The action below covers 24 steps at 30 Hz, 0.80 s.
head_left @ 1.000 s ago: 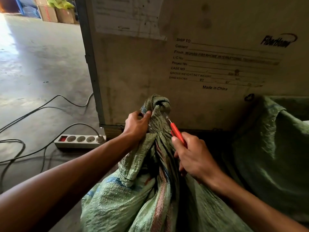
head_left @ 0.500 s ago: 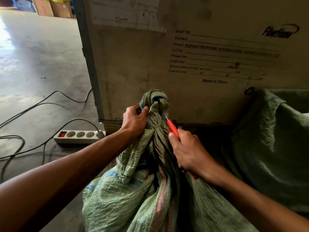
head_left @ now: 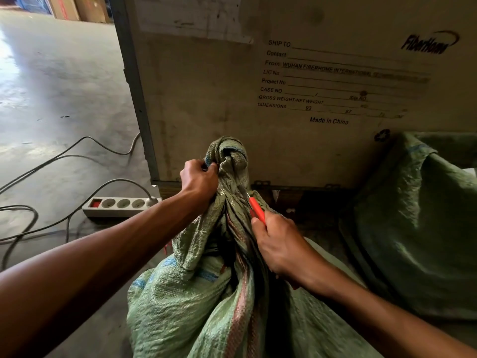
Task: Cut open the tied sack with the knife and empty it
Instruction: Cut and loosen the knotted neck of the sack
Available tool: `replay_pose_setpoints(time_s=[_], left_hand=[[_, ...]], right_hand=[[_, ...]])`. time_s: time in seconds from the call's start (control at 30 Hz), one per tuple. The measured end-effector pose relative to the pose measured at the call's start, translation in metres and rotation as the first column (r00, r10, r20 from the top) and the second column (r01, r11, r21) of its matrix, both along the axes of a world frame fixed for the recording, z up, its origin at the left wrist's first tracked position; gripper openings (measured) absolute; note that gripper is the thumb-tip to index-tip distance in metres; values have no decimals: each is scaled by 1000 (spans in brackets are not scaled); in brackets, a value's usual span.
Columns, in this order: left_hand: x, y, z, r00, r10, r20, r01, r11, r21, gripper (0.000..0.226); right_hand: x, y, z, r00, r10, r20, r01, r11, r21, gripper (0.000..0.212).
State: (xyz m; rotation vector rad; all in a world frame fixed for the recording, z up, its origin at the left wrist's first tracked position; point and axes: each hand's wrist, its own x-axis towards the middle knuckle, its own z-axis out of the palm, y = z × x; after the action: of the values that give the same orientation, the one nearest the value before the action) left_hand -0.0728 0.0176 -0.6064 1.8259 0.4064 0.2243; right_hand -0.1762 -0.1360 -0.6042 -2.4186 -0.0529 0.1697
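Concrete floor (head_left: 51, 86) runs left and far, and a big crate (head_left: 296, 151) stands just behind the work. The left hand (head_left: 198, 180) is clenched on the bunched neck of the sack (head_left: 196, 301), just below its knot (head_left: 227, 153). The right hand (head_left: 281, 248) grips the red handle of the knife (head_left: 256, 209). The knife's long axis slants from the hand up and left, its blade pointing into the neck folds under the knot; the tip is hidden in the cloth. The green woven sack stands upright at near centre, neck up, still tied. Printing on the crate reads "FiberHome", "SHIP TO", "From WUHAN FIBERHOME INTERNATIONAL", "CASE NO", "GROSS WEIGHT/NET WEIGHT", "DIMENSIONS 93", "Made in China". A second green sack (head_left: 418, 228) slumps at right. A power strip (head_left: 121, 206) with cables (head_left: 64, 156) lies on the floor at left.
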Motion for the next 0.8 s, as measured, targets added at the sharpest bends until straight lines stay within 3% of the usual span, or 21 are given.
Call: replay_pose_setpoints(time_s=[0.27,0.4,0.5,0.57,0.63,0.73,0.8], left_hand=[[5,3,-2,998,52,-36,-50,997,64,30],[10,7,-2,998,55,-24,-53,995,81,32],[10,9,-2,1000,1,-20,-2,1000,-26,33],[6,4,-2,994,-107,8,106,982,-157,32],[-1,-6,1,973,-221,60,229,941,-248,30],[-6,-15,7,946,-304,109,323,896,-305,31],[-7,-13,13,933,-341,112,357,855,-377,39]], right_hand=[[-5,-2,-3,994,22,-108,-25,999,-29,27],[-15,-5,-2,1000,16,25,-19,993,113,25],[-6,-16,12,978,-86,191,37,969,246,25],[3,-24,21,952,-173,252,77,934,350,25],[13,-30,23,917,-249,312,131,926,353,32],[25,-33,24,899,-333,285,203,892,404,40],[31,-34,24,905,-339,258,207,880,428,34]])
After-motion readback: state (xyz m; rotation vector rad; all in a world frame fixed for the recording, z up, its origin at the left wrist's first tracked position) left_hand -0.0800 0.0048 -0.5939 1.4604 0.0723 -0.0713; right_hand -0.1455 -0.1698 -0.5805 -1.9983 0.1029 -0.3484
